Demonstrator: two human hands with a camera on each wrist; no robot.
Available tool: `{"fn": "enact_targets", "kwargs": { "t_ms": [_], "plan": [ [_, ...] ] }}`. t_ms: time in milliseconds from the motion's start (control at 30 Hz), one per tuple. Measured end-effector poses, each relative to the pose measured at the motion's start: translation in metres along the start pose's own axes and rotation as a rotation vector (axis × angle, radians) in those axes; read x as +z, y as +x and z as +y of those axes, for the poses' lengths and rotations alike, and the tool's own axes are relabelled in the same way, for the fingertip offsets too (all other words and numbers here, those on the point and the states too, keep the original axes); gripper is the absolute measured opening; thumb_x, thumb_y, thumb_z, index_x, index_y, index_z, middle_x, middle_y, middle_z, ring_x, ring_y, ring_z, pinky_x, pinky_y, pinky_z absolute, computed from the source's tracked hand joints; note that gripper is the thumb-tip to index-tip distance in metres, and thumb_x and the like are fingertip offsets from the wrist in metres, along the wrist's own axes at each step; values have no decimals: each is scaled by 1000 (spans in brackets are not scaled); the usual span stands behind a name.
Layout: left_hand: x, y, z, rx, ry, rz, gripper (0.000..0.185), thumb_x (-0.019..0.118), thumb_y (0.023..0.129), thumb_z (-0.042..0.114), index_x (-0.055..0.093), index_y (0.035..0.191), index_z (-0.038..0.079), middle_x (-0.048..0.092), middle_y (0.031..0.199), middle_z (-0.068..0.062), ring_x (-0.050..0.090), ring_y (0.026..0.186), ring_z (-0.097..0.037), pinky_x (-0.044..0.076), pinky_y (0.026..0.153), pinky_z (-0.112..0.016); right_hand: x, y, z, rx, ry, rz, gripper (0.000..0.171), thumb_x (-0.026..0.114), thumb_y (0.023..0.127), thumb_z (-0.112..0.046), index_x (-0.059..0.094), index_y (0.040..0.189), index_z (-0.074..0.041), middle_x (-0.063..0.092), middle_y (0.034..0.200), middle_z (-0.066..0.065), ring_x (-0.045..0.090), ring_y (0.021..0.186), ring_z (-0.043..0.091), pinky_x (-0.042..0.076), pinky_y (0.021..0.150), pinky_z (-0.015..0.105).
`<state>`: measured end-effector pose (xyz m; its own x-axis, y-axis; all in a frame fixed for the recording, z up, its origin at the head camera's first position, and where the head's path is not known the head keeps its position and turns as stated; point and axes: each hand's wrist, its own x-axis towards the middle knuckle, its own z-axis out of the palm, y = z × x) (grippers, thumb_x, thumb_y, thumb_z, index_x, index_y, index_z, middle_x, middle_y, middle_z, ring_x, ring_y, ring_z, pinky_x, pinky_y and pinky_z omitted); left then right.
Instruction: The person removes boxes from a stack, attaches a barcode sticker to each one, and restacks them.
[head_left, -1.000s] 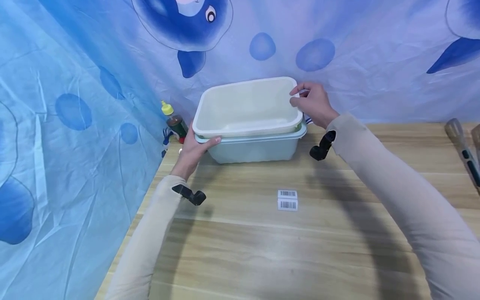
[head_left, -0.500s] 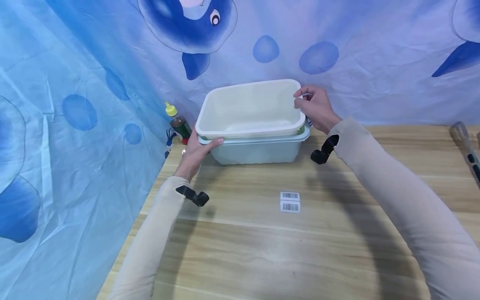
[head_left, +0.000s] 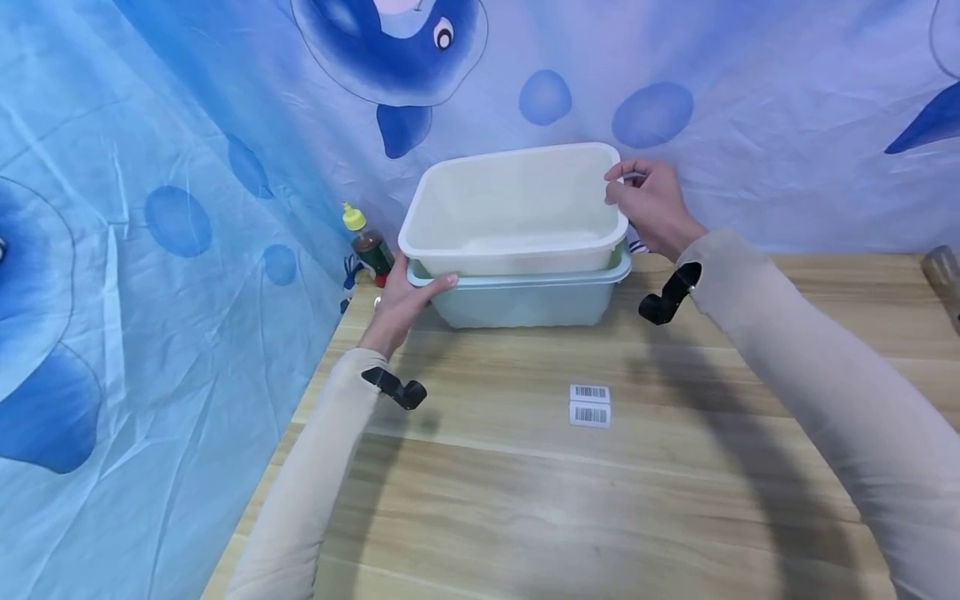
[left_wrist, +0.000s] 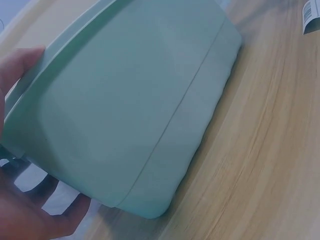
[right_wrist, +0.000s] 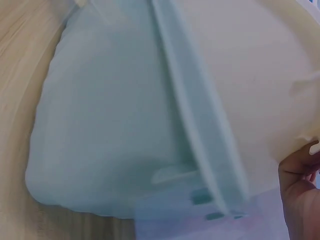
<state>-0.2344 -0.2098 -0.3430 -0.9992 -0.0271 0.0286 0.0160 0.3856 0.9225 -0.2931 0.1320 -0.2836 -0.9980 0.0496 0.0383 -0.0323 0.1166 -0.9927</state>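
Note:
A white plastic bin (head_left: pixel 525 265) sits partly inside a pale blue-green bin (head_left: pixel 525 304) at the back of the table, its rim raised above the lower one. My left hand (head_left: pixel 397 308) grips the left end of the blue-green bin. In the left wrist view its thumb (left_wrist: pixel 25 62) lies over that bin's rim and the other fingers spread below, against the end wall. My right hand (head_left: pixel 652 200) pinches the right rim of the white bin between thumb and fingers. The right wrist view shows the white bin's wall (right_wrist: pixel 245 90) standing above the blue-green rim.
Left of the bins stands a dark bottle with a yellow nozzle cap (head_left: pixel 371 250). Two barcode labels (head_left: pixel 590 406) lie flat on the wooden table (head_left: pixel 480 483). A utensil's grey end (head_left: pixel 943 275) shows at the far right. A blue printed curtain (head_left: pixel 720 183) hangs behind and to the left.
The white bin has risen out of the blue-green bin, more of its front wall showing. My right hand has moved up with it; my left hand keeps its grip. The head view has shifted slightly.

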Motion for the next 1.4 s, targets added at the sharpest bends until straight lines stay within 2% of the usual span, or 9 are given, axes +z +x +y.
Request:
{"fn": "enact_targets", "kwargs": {
  "t_ms": [167,433,667,833,1033,1167,1300,1400],
  "plan": [
    [-4,-1,-1,-20,18,-1,96,78,75,50,19,149,38,32,154,5,31,142,-18,27,118,-49,2,-3,-14,6,63,-4,19,52,83,5,58,99,-4,41,80,3,37,63,13,36,49,19],
    [-8,1,-1,27,-7,-6,96,76,80,44,13,151,40,28,156,5,28,143,-19,25,118,-51,4,-6,-36,6,116,22,16,55,87,0,60,99,-9,43,82,4,34,58,16,33,46,22],
    [-8,2,0,-1,11,4,96,76,81,42,12,152,38,24,158,4,24,145,-19,28,117,-51,-1,-11,-55,-28,269,18,16,54,86,3,61,99,-5,45,77,5,34,53,17,36,45,23],
    [-7,6,3,-34,39,12,98,76,80,43,11,153,37,21,160,3,22,147,-21,32,115,-52,-9,-15,-69,-82,349,5,16,53,85,6,60,99,-1,52,92,7,45,61,19,47,50,22],
    [-4,8,5,-47,60,7,99,76,80,42,10,153,36,21,160,1,22,147,-22,31,116,-50,-20,-22,-79,-126,385,-2,15,53,86,8,62,96,0,53,107,8,55,85,21,57,65,21],
    [-3,9,5,-12,60,-3,93,77,80,40,16,151,38,27,157,2,26,144,-22,32,115,-51,-34,-26,-83,-130,378,-6,15,56,87,7,65,96,-1,53,119,8,57,97,22,58,69,20],
    [-3,8,3,43,51,-16,87,77,81,36,22,148,36,35,151,1,33,140,-23,34,112,-52,-54,-31,-87,-103,388,6,15,60,85,8,67,95,0,52,122,7,59,95,22,58,65,21],
    [-3,8,3,48,62,-16,88,76,81,36,21,149,34,35,152,1,33,140,-23,33,113,-53,-72,-35,-87,-82,397,14,15,62,84,9,67,95,0,50,125,4,56,99,21,59,62,22]
  ]
}}
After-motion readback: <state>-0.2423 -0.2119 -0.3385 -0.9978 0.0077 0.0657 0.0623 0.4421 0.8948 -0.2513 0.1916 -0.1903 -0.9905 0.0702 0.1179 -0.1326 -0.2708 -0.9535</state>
